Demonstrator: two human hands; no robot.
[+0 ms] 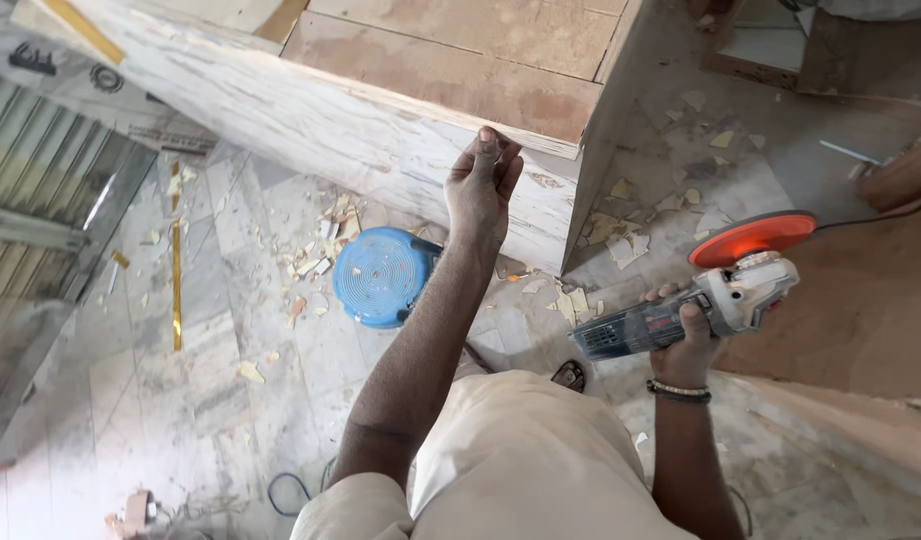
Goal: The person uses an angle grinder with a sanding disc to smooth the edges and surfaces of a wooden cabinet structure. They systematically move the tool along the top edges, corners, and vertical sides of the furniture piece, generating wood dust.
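We look down on a dusty work floor (231,400) where 1 person stands beside a pale laminated cabinet (361,130) with a bare plywood top. The right hand (686,345) is wrapped tight round the grey-blue body of an angle grinder (696,305), held out to the right of the cabinet's corner, its orange sanding disc (753,238) tilted upward and a dark cord trailing away. A beaded band circles that wrist. The left hand (484,185) is raised in front of the cabinet's face, fingers curled loosely inward, holding nothing that we can see. Just beside the left forearm, on the floor, lies a round blue disc-shaped thing (381,275) with ringed ridges. Pale laminate chips (621,240) litter the floor near the cabinet's corner. At far left stands a ribbed, glossy panel (51,220).
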